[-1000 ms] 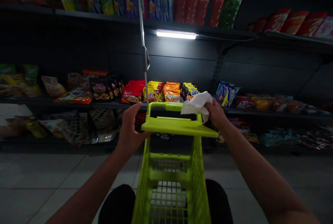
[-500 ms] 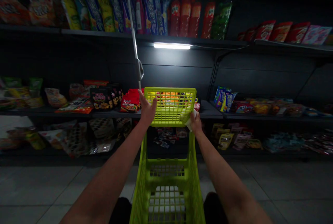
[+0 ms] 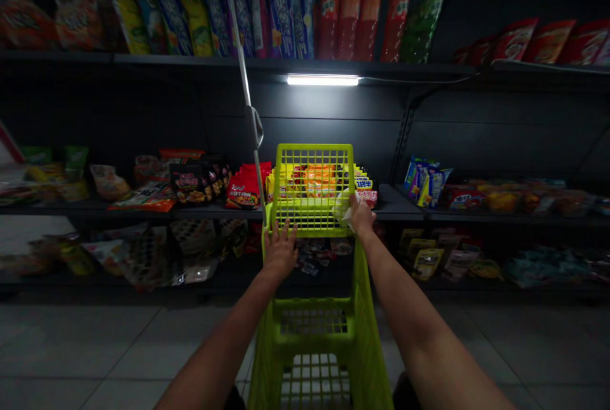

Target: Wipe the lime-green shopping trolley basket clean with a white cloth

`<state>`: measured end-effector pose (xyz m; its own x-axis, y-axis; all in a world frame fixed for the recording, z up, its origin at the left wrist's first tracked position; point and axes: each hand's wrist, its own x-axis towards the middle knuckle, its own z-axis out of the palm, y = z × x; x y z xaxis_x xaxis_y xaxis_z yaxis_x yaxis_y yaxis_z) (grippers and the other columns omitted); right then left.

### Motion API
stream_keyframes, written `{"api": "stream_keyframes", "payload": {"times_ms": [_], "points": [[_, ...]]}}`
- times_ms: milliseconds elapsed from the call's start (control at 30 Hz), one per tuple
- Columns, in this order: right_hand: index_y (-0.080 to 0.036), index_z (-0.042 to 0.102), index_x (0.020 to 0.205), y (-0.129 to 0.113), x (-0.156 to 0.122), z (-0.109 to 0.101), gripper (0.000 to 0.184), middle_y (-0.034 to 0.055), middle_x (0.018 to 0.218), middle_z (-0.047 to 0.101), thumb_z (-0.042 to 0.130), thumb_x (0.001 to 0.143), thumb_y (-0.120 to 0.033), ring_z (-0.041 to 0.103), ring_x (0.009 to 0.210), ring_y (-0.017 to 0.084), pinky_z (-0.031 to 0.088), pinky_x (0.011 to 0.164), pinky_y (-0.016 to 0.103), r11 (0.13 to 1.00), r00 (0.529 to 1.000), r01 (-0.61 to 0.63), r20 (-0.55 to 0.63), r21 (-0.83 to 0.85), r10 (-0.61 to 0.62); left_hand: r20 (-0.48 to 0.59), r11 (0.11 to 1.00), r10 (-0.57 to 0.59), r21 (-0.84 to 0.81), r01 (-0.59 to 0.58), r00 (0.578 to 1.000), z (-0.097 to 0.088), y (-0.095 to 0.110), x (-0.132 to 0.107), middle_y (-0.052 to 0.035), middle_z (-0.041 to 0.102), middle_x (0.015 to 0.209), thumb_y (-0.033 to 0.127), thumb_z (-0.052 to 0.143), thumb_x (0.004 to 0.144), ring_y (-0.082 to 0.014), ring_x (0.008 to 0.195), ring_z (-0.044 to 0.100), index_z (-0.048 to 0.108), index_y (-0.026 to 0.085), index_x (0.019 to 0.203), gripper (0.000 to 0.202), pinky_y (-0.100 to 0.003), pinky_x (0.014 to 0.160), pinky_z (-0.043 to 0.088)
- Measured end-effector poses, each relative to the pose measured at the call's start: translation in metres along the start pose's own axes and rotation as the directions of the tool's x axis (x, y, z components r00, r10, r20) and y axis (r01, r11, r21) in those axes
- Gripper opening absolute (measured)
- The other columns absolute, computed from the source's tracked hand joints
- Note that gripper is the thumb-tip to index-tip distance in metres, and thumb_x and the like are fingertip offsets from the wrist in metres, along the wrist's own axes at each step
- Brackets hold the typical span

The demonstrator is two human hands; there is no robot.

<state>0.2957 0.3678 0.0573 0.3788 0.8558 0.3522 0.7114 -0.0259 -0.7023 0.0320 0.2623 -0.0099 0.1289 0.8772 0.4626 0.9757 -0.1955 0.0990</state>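
By the mesh flap's [image 3: 312, 191] lower-left corner, my left hand [image 3: 281, 251] spreads, perhaps steadying it, my right hand [image 3: 362, 214] pinching white cloth [image 3: 347, 217] at its right edge.

The right hand [image 3: 363, 215] hides part of the white cloth [image 3: 347, 218]; the green cart [image 3: 368, 334] runs off the bottom edge, the metal pole [image 3: 237, 41] off the top; the grid flap [image 3: 309, 201] partly screens the orange packets [image 3: 320, 176]; the teal packets [image 3: 546, 267] look blurred

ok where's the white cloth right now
In the head view, just right of centre: the white cloth is in the right hand, at the right edge of the green grid panel.
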Motion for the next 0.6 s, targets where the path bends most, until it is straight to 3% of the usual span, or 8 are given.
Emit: {"api": "stream_keyframes", "payload": {"times_ms": [133,300,433,533,600], "points": [[-0.021,0.064,0.126,0.000,0.015,0.002,0.065,0.0147,0.115,0.073,0.029,0.100,-0.069,0.065,0.114,0.031,0.040,0.101,0.046,0.997,0.998,-0.041,0.049,-0.069,0.044,0.010,1.000,-0.001,-0.005,0.001,1.000,0.013,0.003,-0.005,-0.0066,0.023,0.170,0.022,0.061,0.086,-0.0378,0.155,0.017,0.046,0.028,0.152,0.068,-0.065,0.122,0.016],[-0.017,0.068,0.119,0.004,0.018,0.003,0.067,0.0185,0.111,0.074,0.030,0.100,-0.069,0.068,0.109,0.031,0.043,0.094,0.041,0.979,0.999,-0.006,0.045,-0.204,0.015,-0.039,0.997,-0.010,-0.080,0.007,0.999,0.032,0.006,-0.022,-0.0060,0.034,0.165,0.010,0.058,0.083,-0.0361,0.152,0.027,0.047,0.029,0.151,0.071,-0.054,0.114,0.042],[-0.013,0.064,0.124,0.008,0.005,0.003,0.063,0.0196,0.104,0.074,0.033,0.102,-0.063,0.069,0.102,0.031,0.042,0.092,0.041,0.969,0.999,0.029,-0.027,-0.245,-0.036,-0.107,0.990,0.007,-0.136,-0.022,0.994,0.029,0.008,-0.028,-0.0067,0.042,0.161,0.009,0.059,0.080,-0.0356,0.149,0.032,0.055,0.027,0.144,0.067,-0.053,0.119,0.038],[-0.015,0.048,0.146,0.011,-0.008,0.001,0.055,0.0186,0.120,0.069,0.041,0.103,-0.050,0.063,0.112,0.030,0.040,0.094,0.039,0.960,0.976,0.134,-0.135,-0.245,-0.171,-0.111,0.983,-0.004,-0.184,-0.017,0.994,0.025,0.013,-0.031,-0.0072,0.042,0.161,0.008,0.060,0.077,-0.0360,0.151,0.029,0.057,0.025,0.143,0.068,-0.053,0.121,0.036],[-0.021,0.044,0.151,0.014,-0.016,-0.001,0.051,0.0180,0.136,0.059,0.043,0.103,-0.038,0.055,0.121,0.030,0.038,0.098,0.040,0.920,0.930,0.261,-0.180,-0.293,-0.321,-0.108,0.980,-0.019,-0.201,-0.003,0.994,0.023,0.018,-0.036,-0.0075,0.042,0.160,0.008,0.060,0.077,-0.0360,0.151,0.027,0.057,0.024,0.143,0.068,-0.053,0.121,0.035]]}}
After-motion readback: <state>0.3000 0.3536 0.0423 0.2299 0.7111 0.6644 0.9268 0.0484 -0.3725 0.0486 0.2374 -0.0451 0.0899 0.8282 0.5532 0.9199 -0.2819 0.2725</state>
